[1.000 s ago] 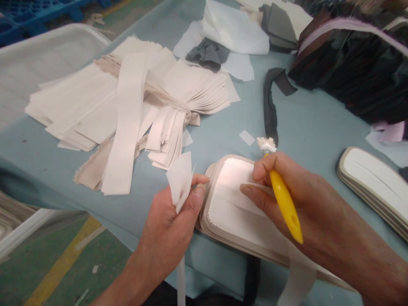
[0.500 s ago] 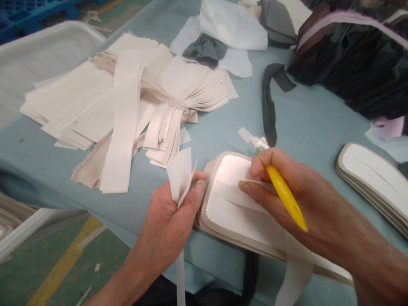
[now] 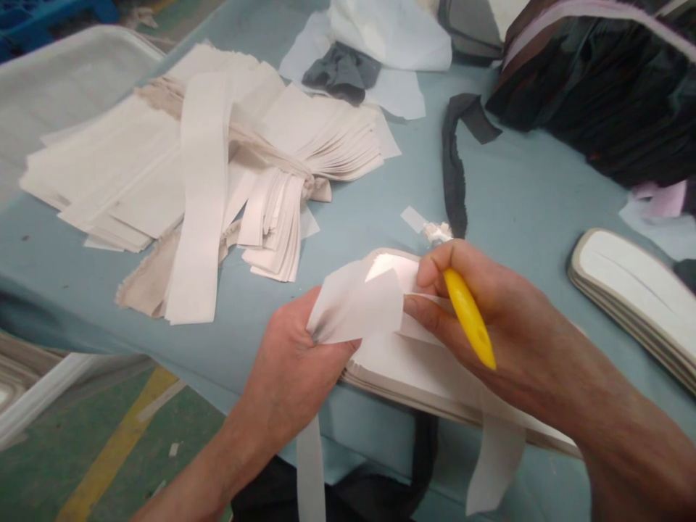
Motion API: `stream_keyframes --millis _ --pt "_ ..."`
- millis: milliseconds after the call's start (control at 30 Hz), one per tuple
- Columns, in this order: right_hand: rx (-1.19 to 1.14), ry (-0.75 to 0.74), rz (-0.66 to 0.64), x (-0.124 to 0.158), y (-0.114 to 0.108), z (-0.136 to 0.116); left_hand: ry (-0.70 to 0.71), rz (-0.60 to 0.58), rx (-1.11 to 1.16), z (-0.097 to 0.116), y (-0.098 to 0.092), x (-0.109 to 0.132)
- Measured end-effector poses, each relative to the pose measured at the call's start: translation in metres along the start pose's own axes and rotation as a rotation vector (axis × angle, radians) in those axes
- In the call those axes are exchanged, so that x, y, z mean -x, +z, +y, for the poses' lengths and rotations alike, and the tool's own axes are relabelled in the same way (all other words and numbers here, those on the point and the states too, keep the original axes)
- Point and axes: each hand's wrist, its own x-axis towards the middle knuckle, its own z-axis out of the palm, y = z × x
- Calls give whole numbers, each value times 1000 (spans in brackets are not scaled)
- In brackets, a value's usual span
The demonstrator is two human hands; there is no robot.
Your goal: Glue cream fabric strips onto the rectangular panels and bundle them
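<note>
My left hand [image 3: 288, 370] is closed on a small white paper strip [image 3: 356, 304], held flat over the near stack of beige shaped pieces [image 3: 429, 377] at the table's front edge. My right hand [image 3: 489, 326] grips a yellow-handled brush [image 3: 467, 319] whose white bristle tip [image 3: 436, 232] points away from me. Its fingertips rest on the top piece of the stack, right beside the strip. Long white strips hang from the stack over the table edge.
A big heap of white and beige cut strips [image 3: 201, 159] covers the left of the light blue table [image 3: 522, 196]. Dark fabric bundles [image 3: 598, 87] lie at the far right, a black strip [image 3: 454, 167] mid-table, a second beige stack [image 3: 631, 290] at right, and a white tray [image 3: 65, 87] at far left.
My left hand has moved right and laid its white strip over the top of the near stack, toward my right fingertips. The right hand with the brush has shifted slightly toward me.
</note>
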Motion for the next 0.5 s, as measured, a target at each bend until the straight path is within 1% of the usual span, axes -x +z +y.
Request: stream_keyframes --millis 133,267,400,500 --pt "-5 2 18 1 2 0 -8 -35 27 6 2 -3" --pt "-23 2 15 5 1 -1 13 2 -17 11 4 -2" --pt "-6 -18 18 12 -9 -1 -9 45 -88 11 7 0" --pt "18 -11 31 22 -21 7 -35 73 -130 9 8 0"
